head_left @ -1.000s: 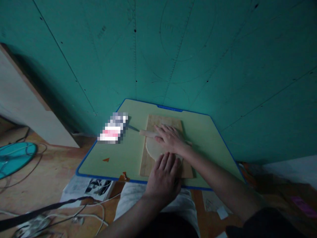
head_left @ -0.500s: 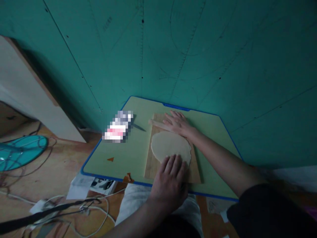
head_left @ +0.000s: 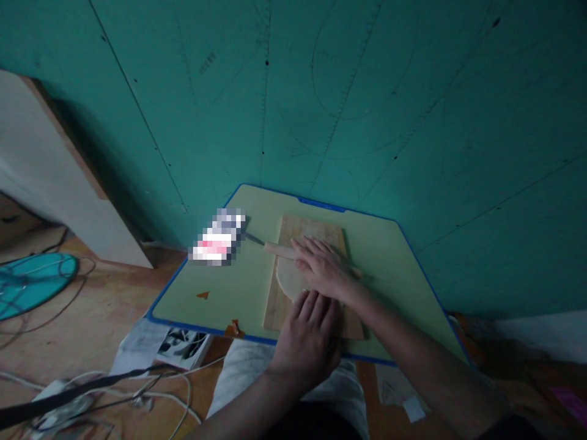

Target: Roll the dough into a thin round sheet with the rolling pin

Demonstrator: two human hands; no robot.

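A flattened sheet of dough [head_left: 290, 280] lies on a wooden board [head_left: 271, 315], its right part hidden under my hands. My left hand [head_left: 308, 333] is at the near edge of the board, its fingers together and bent down on the dough's near edge; its thumb is mostly hidden. Across the dough lies a wooden rolling pin [head_left: 279, 250], its left end sticking out past the board. My right hand [head_left: 323, 267] rests flat on top of the pin with fingers stretched out, just beyond my left hand.
The board rests on a pale table [head_left: 229, 287] with a blue rim, against a green wall [head_left: 293, 110]. A blurred-out object [head_left: 217, 238] and a knife-like blade [head_left: 254, 237] lie left of the board. White cables [head_left: 183, 397] run over the floor.
My right hand and the rolling pin have come from the board's far end toward me, onto the dough. My left hand stays at the dough's near edge.
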